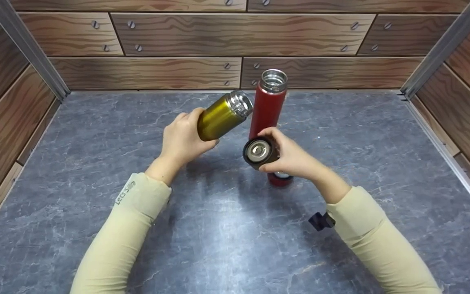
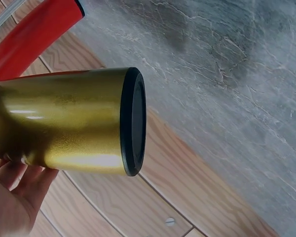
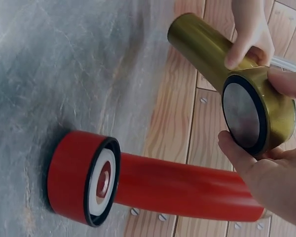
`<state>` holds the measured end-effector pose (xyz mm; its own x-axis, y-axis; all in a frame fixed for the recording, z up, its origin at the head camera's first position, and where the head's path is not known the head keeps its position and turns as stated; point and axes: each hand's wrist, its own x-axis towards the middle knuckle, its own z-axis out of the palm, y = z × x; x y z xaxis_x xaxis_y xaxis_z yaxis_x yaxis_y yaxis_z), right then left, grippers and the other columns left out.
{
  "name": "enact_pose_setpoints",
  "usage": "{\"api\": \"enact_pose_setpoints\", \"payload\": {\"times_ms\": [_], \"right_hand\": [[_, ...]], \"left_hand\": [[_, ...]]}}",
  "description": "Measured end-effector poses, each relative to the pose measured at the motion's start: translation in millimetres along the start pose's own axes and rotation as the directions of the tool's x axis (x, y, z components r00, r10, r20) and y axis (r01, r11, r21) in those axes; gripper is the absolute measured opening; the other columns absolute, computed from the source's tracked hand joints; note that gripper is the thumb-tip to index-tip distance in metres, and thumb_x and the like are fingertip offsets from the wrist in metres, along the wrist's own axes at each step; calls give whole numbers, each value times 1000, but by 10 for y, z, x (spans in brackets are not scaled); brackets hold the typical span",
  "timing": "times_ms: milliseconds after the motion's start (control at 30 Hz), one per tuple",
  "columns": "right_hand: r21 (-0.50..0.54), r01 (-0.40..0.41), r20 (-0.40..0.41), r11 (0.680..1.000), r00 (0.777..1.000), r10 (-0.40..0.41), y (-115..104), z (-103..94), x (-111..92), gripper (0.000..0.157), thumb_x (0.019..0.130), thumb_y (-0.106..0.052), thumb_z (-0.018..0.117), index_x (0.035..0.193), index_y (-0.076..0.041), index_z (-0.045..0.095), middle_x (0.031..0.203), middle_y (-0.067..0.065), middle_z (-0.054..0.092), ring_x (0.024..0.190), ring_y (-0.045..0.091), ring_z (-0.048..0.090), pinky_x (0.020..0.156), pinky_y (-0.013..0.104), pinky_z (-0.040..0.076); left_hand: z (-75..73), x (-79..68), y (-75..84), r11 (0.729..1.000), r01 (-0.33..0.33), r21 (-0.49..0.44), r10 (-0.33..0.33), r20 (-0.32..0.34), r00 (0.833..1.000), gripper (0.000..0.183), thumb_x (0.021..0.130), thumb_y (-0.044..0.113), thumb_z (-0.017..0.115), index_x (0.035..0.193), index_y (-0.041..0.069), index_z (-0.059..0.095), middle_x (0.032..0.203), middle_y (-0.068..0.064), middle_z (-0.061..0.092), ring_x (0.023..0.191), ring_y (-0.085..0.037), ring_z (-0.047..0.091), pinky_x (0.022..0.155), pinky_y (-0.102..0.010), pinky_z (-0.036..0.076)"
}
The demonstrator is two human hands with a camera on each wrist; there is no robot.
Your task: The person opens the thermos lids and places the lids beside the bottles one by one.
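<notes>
My left hand point(image 1: 182, 136) grips a gold thermos flask point(image 1: 218, 121) round its body, tilted with its uncovered steel mouth up and to the right. Its black base shows in the left wrist view. Between the thumb and fingers of my right hand point(image 1: 294, 157) is a gold lid point(image 3: 281, 111), its hollow inside facing the head camera. Beyond that hand a red thermos flask point(image 1: 267, 108) stands upright on the table without a lid. A red lid point(image 3: 74, 177) rests on the table in front of it, inner side up, partly hidden by my right hand in the head view.
The grey marbled tabletop point(image 1: 96, 143) lies under everything. Wood-patterned panels point(image 1: 178, 34) close off the back and both sides, with metal strips point(image 1: 443, 53) at the corners. A small black object point(image 1: 322, 221) sits at the right sleeve's cuff.
</notes>
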<state>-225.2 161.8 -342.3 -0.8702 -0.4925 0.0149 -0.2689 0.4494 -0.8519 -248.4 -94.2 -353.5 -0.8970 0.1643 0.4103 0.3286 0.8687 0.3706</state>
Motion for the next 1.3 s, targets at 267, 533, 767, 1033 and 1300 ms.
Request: {"api": "enact_pose_setpoints", "payload": {"times_ms": [267, 533, 767, 1033, 1300], "right_hand": [[-169, -3, 48, 986, 999, 11, 17, 131, 68, 72, 66, -10, 73, 131, 1, 44, 125, 17, 52, 115, 29, 51, 104, 47, 36], [-206, -22, 76, 978, 996, 38, 67, 257, 175, 69, 62, -9, 73, 124, 0, 46, 117, 16, 59, 108, 28, 56, 98, 44, 42], [-299, -65, 58, 952, 995, 86, 96, 415, 256, 68, 65, -19, 79, 121, 0, 47, 115, 15, 60, 106, 27, 57, 96, 42, 44], [-422, -96, 14, 901, 994, 113, 109, 587, 357, 70, 63, -26, 82, 119, -1, 49, 113, 17, 59, 107, 31, 56, 95, 44, 44], [-541, -114, -16, 833, 992, 125, 148, 700, 419, 70, 64, -37, 82, 118, -3, 50, 109, 15, 61, 104, 34, 56, 92, 48, 43]], "left_hand": [[17, 16, 7, 1000, 28, 0, -28, -45, 999, 66, 66, 43, 76, 120, 10, 55, 98, -9, 70, 89, -25, 60, 69, -46, 52], [8, 26, 27, 998, 55, 3, -55, -60, 997, 67, 66, 45, 75, 121, 12, 54, 98, -9, 70, 89, -25, 61, 69, -46, 52], [12, 23, 27, 998, 61, -9, -61, -73, 995, 67, 66, 45, 75, 120, 11, 54, 98, -10, 69, 88, -25, 61, 69, -46, 52], [26, 20, 10, 998, 59, -23, -61, -103, 993, 66, 66, 43, 76, 119, 10, 56, 97, -11, 69, 86, -26, 62, 68, -46, 52], [43, 14, -3, 997, 71, -24, -73, -120, 990, 66, 66, 43, 75, 119, 10, 56, 96, -13, 68, 85, -26, 62, 67, -47, 52]]}}
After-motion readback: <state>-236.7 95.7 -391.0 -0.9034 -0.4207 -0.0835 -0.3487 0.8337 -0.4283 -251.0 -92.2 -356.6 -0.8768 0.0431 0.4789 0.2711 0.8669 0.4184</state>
